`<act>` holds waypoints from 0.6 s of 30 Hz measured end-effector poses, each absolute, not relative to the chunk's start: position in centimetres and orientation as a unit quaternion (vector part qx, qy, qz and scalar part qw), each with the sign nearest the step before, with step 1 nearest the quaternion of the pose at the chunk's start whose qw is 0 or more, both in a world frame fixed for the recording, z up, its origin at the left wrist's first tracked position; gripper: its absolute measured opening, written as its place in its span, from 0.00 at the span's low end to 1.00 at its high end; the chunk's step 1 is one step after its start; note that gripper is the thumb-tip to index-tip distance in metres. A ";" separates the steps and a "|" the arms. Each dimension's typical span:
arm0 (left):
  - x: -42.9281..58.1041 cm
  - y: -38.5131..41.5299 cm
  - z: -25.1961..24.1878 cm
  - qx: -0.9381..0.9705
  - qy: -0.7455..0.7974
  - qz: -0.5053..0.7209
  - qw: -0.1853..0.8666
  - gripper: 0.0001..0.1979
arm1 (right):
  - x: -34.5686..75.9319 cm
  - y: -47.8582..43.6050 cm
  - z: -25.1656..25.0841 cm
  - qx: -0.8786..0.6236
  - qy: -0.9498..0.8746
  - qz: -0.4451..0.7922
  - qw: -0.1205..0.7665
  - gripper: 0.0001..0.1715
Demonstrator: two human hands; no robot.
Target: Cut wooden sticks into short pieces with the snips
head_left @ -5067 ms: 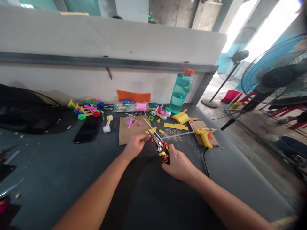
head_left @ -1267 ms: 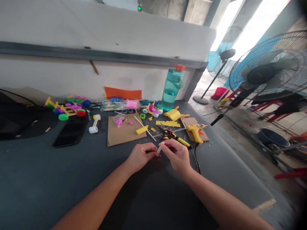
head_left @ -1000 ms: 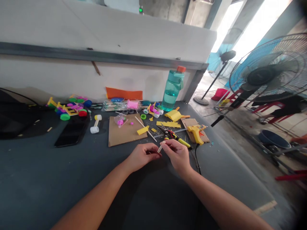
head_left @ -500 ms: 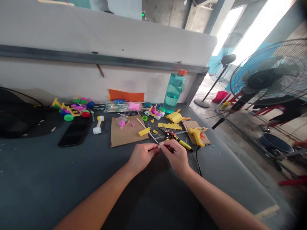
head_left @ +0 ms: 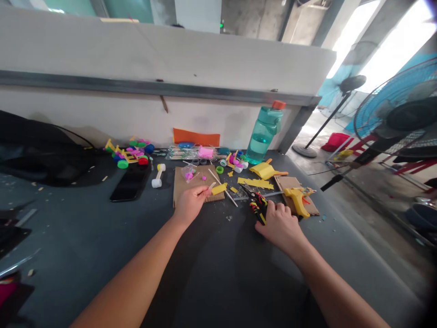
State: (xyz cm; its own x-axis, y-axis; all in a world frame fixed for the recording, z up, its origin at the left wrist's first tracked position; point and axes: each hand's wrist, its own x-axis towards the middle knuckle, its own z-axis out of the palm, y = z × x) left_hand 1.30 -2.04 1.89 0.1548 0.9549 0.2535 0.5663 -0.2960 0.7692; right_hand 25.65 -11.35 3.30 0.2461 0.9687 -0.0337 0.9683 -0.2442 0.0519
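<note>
My left hand (head_left: pixel 191 203) pinches a small pale stick piece (head_left: pixel 212 185) above the front of a cardboard sheet (head_left: pixel 180 187). My right hand (head_left: pixel 282 225) is closed over a pair of pliers (head_left: pixel 256 207) with yellow and black handles. One handle shows beside the thumb; the fingers partly hide the rest. Between the hands lie a thin white stick (head_left: pixel 230 197) and a yellow strip (head_left: pixel 219 188). Just right of the pliers, a yellow glue gun (head_left: pixel 298 200) rests on a smaller cardboard piece (head_left: pixel 312 209).
A teal water bottle (head_left: pixel 261 139) stands against the back panel. Small colourful wheeled models (head_left: pixel 131 155) sit behind a black phone (head_left: pixel 128 184) on the left. Yellow cut pieces (head_left: pixel 255 183) lie behind the pliers. A standing fan (head_left: pixel 406 114) is off the table's right side.
My hands, together around the small stick piece before, are now apart. The left keeps the piece and has moved left; the right has gone right onto the pliers. The view has shifted left.
</note>
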 end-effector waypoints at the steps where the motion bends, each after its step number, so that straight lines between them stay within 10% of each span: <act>1: 1.3 -2.0 1.9 0.715 0.535 0.373 0.251 0.15 | 25.7 -11.2 3.3 0.795 0.606 0.002 0.031 0.30; 18: 1.3 -2.1 1.1 0.728 0.501 0.429 0.185 0.10 | 23.4 -12.5 3.4 0.673 0.701 -0.102 -0.213 0.30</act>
